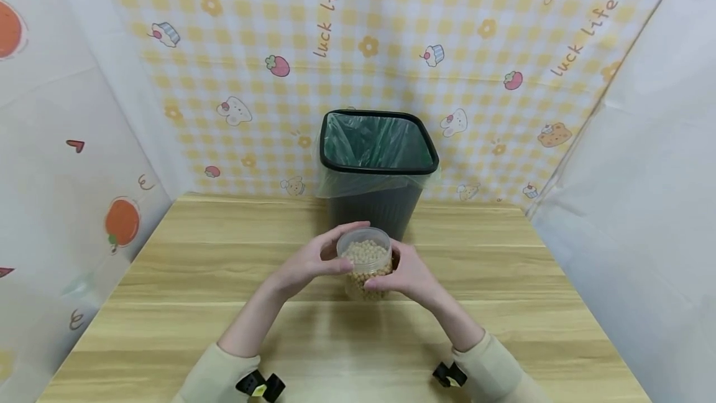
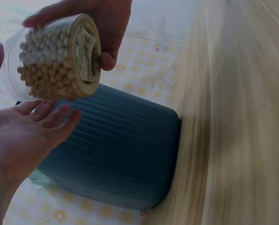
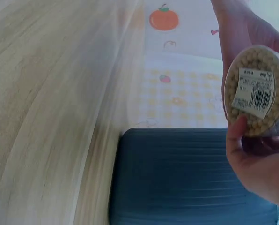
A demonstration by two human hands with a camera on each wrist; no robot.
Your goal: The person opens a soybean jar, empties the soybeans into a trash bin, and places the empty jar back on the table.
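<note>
Wood-grain tabletop; right hand grips clear cylindrical jar, beige balls inside; left hand loosely spread.

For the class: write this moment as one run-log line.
Left hand: relaxed, at top of jar | right hand: grips jar near base | jar: raised above table, round pieces inside | bin: lined, beyond jar

Dk bin w/ liner, wood tbl, yel chk backdrop
</note>
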